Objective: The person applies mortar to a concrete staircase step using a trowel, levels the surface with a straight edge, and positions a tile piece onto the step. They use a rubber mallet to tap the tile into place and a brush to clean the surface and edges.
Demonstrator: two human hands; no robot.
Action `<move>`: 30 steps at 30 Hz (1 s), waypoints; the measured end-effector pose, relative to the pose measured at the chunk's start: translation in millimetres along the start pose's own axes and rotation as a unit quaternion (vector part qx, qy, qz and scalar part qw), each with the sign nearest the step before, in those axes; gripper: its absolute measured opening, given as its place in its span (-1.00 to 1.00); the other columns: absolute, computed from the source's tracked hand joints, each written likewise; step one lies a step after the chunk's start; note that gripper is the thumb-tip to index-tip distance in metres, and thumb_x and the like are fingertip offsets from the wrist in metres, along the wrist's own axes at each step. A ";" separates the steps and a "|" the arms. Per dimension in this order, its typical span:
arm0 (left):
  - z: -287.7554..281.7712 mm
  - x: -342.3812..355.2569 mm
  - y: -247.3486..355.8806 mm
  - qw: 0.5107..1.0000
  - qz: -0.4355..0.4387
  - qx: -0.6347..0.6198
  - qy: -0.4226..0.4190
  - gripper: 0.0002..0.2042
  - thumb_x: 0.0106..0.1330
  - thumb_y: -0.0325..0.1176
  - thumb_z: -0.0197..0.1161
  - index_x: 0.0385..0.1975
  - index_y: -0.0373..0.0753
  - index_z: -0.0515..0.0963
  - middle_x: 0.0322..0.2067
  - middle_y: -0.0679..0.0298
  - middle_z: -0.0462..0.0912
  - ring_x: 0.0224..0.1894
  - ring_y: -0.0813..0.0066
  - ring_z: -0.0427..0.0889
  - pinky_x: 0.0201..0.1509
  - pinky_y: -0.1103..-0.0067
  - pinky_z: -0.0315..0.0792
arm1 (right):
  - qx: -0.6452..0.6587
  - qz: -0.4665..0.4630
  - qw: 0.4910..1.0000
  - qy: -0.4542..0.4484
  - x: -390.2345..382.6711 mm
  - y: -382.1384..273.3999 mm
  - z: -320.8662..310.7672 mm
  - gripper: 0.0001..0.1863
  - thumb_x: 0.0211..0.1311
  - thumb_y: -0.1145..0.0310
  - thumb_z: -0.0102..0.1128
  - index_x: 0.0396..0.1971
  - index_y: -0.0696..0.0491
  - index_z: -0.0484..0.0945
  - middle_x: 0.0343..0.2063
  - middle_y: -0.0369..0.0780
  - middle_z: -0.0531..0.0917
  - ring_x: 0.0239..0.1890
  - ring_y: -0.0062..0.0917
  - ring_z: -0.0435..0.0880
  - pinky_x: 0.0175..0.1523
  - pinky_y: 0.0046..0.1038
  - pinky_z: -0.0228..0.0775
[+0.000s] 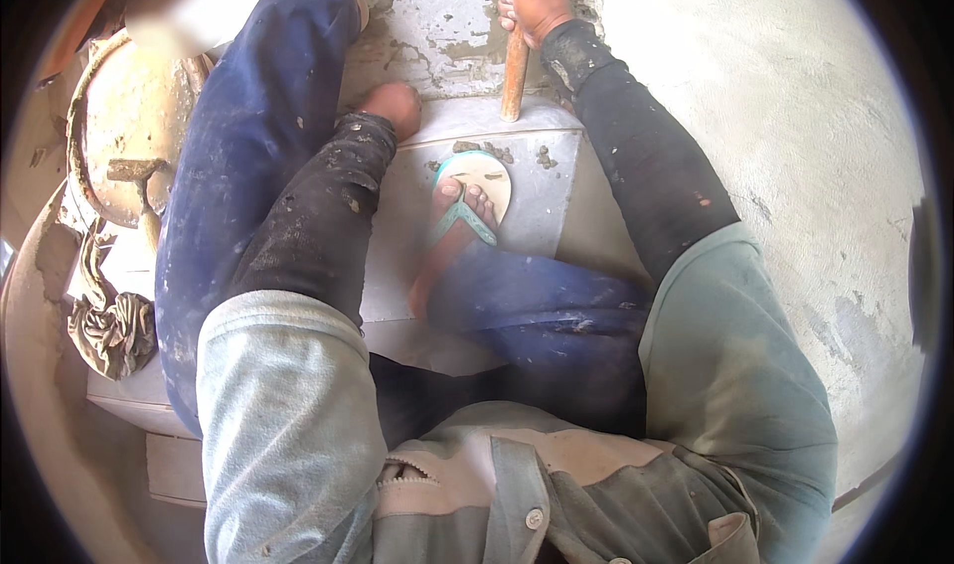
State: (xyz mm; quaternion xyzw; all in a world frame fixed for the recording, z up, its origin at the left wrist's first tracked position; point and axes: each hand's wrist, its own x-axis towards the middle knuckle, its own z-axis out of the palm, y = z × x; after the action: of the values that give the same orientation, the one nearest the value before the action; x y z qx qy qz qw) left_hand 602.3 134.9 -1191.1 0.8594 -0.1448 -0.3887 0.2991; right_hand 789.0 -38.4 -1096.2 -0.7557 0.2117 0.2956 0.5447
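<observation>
My right hand grips a hammer-like tool near the top edge of the view; its wooden handle points down at the light tiled step, and its dark head is mostly cut off. My left hand is at the step's upper edge, left of that handle, with its fingers hidden. Above the edge is a patchy, mortar-smeared surface. Small mortar lumps lie on the step beside my sandalled foot.
A cream basin sits at the upper left, with a stained hand tool by it. A knotted cloth hangs below it. A plastered wall fills the right side. My bent legs span the step.
</observation>
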 end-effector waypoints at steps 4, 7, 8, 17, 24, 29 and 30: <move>8.0 0.9 -16.9 0.998 0.044 0.038 0.037 -0.72 0.31 -0.34 0.02 -0.29 -0.31 0.69 -0.21 0.00 0.71 -0.13 0.01 0.68 0.01 0.29 0.56 | -0.027 -0.088 0.996 -0.023 14.7 -32.3 3.5 -0.65 0.39 0.23 0.01 -0.54 0.11 0.55 -0.77 -0.31 0.41 -0.78 -0.52 0.39 -0.64 -0.38 0.28; 25.0 -1.2 -19.4 0.995 0.075 0.071 -0.009 -0.72 0.31 -0.34 0.03 -0.29 -0.31 0.69 -0.19 0.02 0.72 -0.12 0.02 0.68 0.02 0.30 0.56 | -0.122 -0.114 0.985 -0.034 9.0 -19.5 -15.7 -0.66 0.41 0.23 -0.04 -0.47 0.10 0.60 -0.74 -0.25 0.51 -0.73 -0.47 0.49 -0.57 -0.33 0.37; 26.9 3.3 -20.1 0.995 0.074 0.069 -0.010 -0.72 0.30 -0.34 0.03 -0.30 -0.32 0.69 -0.19 0.03 0.72 -0.11 0.03 0.68 0.02 0.30 0.56 | -0.224 -0.166 0.960 -0.019 6.4 -3.3 -20.3 -0.67 0.40 0.23 -0.04 -0.45 0.10 0.61 -0.73 -0.23 0.54 -0.71 -0.45 0.52 -0.56 -0.32 0.39; -3.7 -9.8 3.2 1.000 0.003 -0.001 -0.028 -0.72 0.28 -0.31 0.07 -0.22 -0.25 0.72 -0.16 -0.02 0.72 -0.10 -0.04 0.69 0.06 0.26 0.55 | -0.183 -0.129 0.974 -0.019 48.4 0.7 -45.4 -0.76 0.37 0.26 0.03 -0.36 0.04 0.65 -0.52 0.02 0.68 -0.42 -0.08 0.71 -0.28 -0.09 0.50; -9.4 -0.3 1.7 0.999 0.029 -0.012 -0.019 -0.72 0.26 -0.29 0.10 -0.20 -0.25 0.71 -0.16 -0.06 0.71 -0.08 -0.06 0.68 0.07 0.26 0.55 | -0.524 -0.530 0.667 0.003 60.0 45.3 -20.5 -0.74 0.30 0.25 0.06 -0.51 0.02 0.63 -0.61 -0.05 0.64 -0.50 -0.17 0.67 -0.34 -0.12 0.45; -3.5 -4.5 -4.9 1.000 0.004 -0.009 -0.023 -0.72 0.26 -0.29 0.10 -0.23 -0.26 0.71 -0.17 -0.05 0.71 -0.07 -0.02 0.68 0.08 0.29 0.55 | -0.082 -0.060 0.995 -0.018 0.3 -36.7 2.0 -0.69 0.35 0.25 0.00 -0.55 0.05 0.57 -0.74 -0.32 0.44 -0.72 -0.49 0.41 -0.56 -0.35 0.27; -2.7 -5.8 -3.0 0.999 -0.003 -0.024 -0.023 -0.73 0.27 -0.29 0.10 -0.25 -0.26 0.71 -0.18 -0.06 0.71 -0.08 -0.02 0.68 0.07 0.28 0.55 | -0.062 -0.026 0.998 -0.021 -7.5 -18.6 -5.1 -0.70 0.35 0.25 -0.01 -0.54 0.05 0.57 -0.74 -0.34 0.43 -0.72 -0.50 0.39 -0.57 -0.36 0.26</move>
State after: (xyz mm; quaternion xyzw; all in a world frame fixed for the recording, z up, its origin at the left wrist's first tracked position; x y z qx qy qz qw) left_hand 600.5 141.1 -1188.1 0.8433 -0.1394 -0.4129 0.3147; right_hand 796.6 -37.4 -1076.9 -0.7866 0.1620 0.3100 0.5088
